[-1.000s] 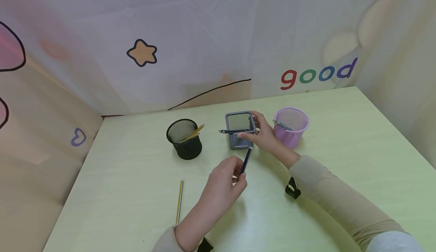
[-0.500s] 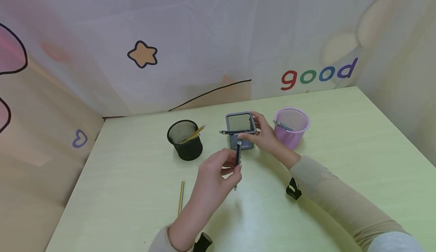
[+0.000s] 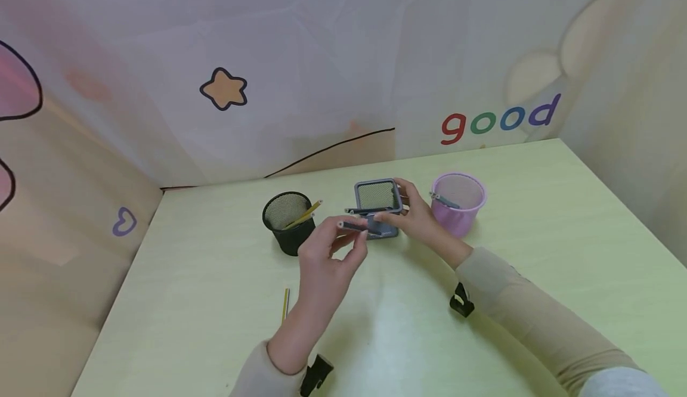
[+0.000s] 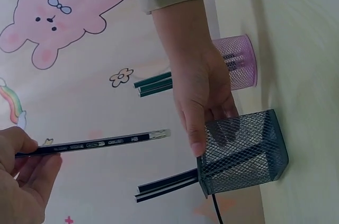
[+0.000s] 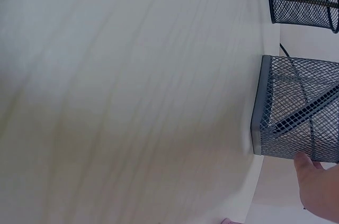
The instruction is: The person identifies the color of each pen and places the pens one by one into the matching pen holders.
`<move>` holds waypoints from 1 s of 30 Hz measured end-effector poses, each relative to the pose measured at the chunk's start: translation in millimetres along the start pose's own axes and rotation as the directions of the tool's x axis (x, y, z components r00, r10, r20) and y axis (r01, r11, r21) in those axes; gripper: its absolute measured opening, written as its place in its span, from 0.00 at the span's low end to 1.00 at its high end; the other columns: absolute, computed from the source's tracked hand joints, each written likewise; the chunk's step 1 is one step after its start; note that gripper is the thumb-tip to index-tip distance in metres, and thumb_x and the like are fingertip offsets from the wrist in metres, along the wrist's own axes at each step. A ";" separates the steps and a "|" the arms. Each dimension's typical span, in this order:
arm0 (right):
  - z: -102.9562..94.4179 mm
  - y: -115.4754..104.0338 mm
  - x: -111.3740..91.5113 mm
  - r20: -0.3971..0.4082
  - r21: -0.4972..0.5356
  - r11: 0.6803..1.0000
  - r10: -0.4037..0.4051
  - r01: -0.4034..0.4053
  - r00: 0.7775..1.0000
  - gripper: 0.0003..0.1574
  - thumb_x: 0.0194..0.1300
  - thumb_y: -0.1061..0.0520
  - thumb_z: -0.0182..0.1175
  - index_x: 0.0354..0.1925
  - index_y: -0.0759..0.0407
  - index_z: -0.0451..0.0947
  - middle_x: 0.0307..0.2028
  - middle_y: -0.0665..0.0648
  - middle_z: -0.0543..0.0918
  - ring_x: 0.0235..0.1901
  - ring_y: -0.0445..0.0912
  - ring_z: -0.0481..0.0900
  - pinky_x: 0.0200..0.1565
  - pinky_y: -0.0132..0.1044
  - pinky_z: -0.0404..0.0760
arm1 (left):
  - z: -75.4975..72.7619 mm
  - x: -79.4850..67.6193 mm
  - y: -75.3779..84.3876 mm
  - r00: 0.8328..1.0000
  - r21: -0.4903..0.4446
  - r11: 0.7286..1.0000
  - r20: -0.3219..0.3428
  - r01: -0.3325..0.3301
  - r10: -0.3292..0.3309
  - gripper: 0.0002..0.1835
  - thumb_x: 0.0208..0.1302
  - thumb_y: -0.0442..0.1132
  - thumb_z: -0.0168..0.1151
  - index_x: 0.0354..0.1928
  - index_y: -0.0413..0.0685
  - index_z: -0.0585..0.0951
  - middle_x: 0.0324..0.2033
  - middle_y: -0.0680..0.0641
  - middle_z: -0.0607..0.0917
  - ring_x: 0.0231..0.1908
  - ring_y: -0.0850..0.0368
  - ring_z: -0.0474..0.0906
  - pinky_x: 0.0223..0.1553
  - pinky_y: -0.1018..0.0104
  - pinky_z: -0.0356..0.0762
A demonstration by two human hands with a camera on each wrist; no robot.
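Observation:
In the head view my left hand (image 3: 326,260) pinches a dark pencil (image 4: 106,143) between thumb and fingers, just in front of a square grey mesh pen holder (image 3: 378,194). The pencil is clear of the holder and lies nearly level. My right hand (image 3: 421,218) grips the holder's right side, thumb in front, other fingers partly hidden behind. Two dark pencils (image 4: 167,186) lean inside the holder, their ends past its rim. The right wrist view shows the holder's base on the table and part of the right hand (image 5: 320,189).
A round black mesh pen holder (image 3: 292,239) with two yellow pencils (image 3: 306,213) stands left of the square one. To the right is a pink pen holder (image 3: 456,221) with green pencils (image 4: 153,84). Yellow-striped pencils (image 3: 285,304) lie on the table beside the left forearm.
My left hand has moved left and farther forward, up to the square holder. The pencil in it has turned from upright-leaning to nearly level. The right hand keeps its grip in place.

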State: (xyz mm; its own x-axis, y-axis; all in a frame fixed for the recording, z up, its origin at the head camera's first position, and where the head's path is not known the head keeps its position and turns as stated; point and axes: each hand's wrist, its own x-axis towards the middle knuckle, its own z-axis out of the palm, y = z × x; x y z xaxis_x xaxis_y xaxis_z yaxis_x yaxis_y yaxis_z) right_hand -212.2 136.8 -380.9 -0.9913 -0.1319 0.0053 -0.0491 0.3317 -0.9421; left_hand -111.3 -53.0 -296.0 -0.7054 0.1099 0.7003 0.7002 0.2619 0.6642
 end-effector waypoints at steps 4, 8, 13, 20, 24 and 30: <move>-0.2 1.4 -0.6 0.003 -0.009 1.000 -0.012 0.012 1.000 0.54 0.57 0.60 0.68 0.71 0.62 0.46 0.64 0.72 0.63 0.63 0.64 0.64 0.62 0.57 0.66 | 5.4 1.5 -8.4 0.996 0.006 0.998 -0.064 -0.064 0.064 0.12 0.52 0.21 0.64 0.39 0.34 0.78 0.34 0.38 0.84 0.34 0.48 0.84 0.38 0.69 0.82; -0.1 2.3 -0.3 -0.005 -0.010 1.000 -0.016 0.016 1.000 0.54 0.57 0.60 0.68 0.71 0.62 0.47 0.64 0.72 0.63 0.63 0.64 0.64 0.62 0.58 0.65 | 11.5 3.3 -16.9 0.987 0.060 0.991 -0.099 -0.122 0.128 0.12 0.50 0.21 0.66 0.39 0.34 0.79 0.33 0.39 0.84 0.33 0.49 0.84 0.36 0.69 0.83; 0.4 3.1 0.4 -0.006 0.006 1.000 -0.009 0.009 1.000 0.55 0.55 0.59 0.69 0.71 0.62 0.47 0.65 0.72 0.63 0.63 0.63 0.64 0.62 0.56 0.67 | 18.7 3.8 -27.7 0.976 0.114 0.977 -0.106 -0.179 0.191 0.12 0.49 0.20 0.66 0.38 0.34 0.79 0.33 0.40 0.84 0.33 0.50 0.83 0.37 0.69 0.82; 0.1 -0.4 -2.0 0.012 0.014 0.999 -0.038 0.038 0.999 0.52 0.58 0.62 0.66 0.71 0.65 0.46 0.64 0.74 0.62 0.64 0.65 0.63 0.62 0.57 0.67 | 30.1 1.3 -40.1 0.968 0.157 0.959 -0.047 -0.236 0.245 0.12 0.51 0.21 0.65 0.38 0.34 0.79 0.34 0.40 0.84 0.34 0.51 0.83 0.42 0.71 0.81; -1.5 0.0 -2.8 0.014 0.005 0.998 -0.063 0.063 0.998 0.49 0.60 0.65 0.62 0.70 0.66 0.46 0.64 0.75 0.61 0.64 0.66 0.63 0.61 0.58 0.67 | 37.7 -0.1 -47.9 0.974 0.193 0.956 -0.011 -0.220 0.226 0.11 0.52 0.23 0.65 0.39 0.35 0.80 0.34 0.41 0.84 0.34 0.53 0.82 0.40 0.70 0.81; -1.9 3.3 -2.4 0.007 0.002 0.999 -0.053 0.052 0.999 0.50 0.59 0.65 0.63 0.71 0.65 0.46 0.65 0.74 0.61 0.64 0.65 0.63 0.62 0.57 0.66 | 45.5 -2.8 -55.0 0.987 0.218 0.962 0.036 -0.162 0.158 0.09 0.55 0.25 0.64 0.39 0.35 0.79 0.33 0.42 0.84 0.34 0.53 0.81 0.38 0.68 0.82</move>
State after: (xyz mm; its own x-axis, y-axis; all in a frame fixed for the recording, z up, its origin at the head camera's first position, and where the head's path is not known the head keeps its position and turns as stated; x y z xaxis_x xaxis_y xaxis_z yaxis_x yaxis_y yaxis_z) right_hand -210.2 140.0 -383.4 -0.9864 -0.1555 0.0524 -0.1008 0.3220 -0.9414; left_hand -152.9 -24.1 -346.3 -0.5893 0.1845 0.7865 0.7641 0.4434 0.4685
